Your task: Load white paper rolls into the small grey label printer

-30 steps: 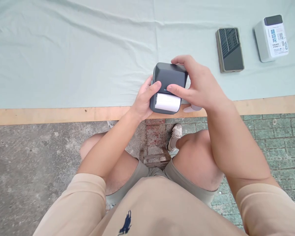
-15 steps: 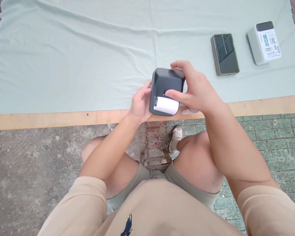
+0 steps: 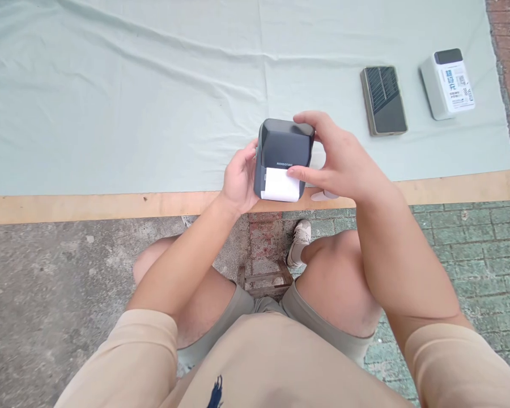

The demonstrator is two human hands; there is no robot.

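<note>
A dark label printer [image 3: 287, 144] with small pale lettering is held up over the table's near edge. White label paper [image 3: 278, 186] lies across the lower part of its face. My left hand [image 3: 240, 175] grips the printer from the left, its fingers mostly hidden behind the body. From the right, my right hand [image 3: 340, 156] clasps it, index finger at the upper right corner and thumb against the paper's upper right edge. Just below the right hand, a small white piece [image 3: 323, 195] shows partly; its kind is unclear.
A pale green cloth [image 3: 131, 113] covers the table, leaving a bare wooden strip [image 3: 68, 207] along the near edge. To the right lie a dark phone-like slab [image 3: 385, 102] in a clear case and a white box [image 3: 448, 85] with a printed label. A wooden stool's frame [image 3: 266, 277] shows below.
The printer has turned a little and faces me more squarely, with its lettering uncovered. My right thumb has slid lower, from the casing to the paper's edge. The view has shifted slightly.
</note>
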